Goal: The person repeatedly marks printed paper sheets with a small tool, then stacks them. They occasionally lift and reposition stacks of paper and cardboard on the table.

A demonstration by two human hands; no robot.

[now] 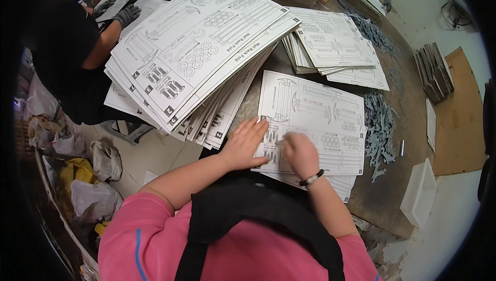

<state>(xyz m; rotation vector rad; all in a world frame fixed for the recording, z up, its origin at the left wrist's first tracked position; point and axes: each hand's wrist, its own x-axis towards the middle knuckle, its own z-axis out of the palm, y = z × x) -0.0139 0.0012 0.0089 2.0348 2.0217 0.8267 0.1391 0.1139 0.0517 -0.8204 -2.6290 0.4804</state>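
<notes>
A white printed card sheet [320, 110] with line drawings of bolts, washers and brackets lies in front of me on the table, on top of another sheet that shows at its lower edge. My left hand [242, 145] rests flat on its left edge, fingers spread. Over the sheet's lower left part, my right hand [301, 154] is closed in a pinch and slightly blurred. What its fingertips hold, if anything, is hidden. To the right of the sheet, small grey metal wrenches [380, 131] lie in a loose heap.
A tall, fanned stack of printed sheets [191, 53] stands at left, with a smaller stack [336, 40] behind. A white plastic tray [417, 193] and cardboard bundle [434, 71] are at right. A gloved co-worker [67, 48] works at left; another person's hand [387, 4] shows far right.
</notes>
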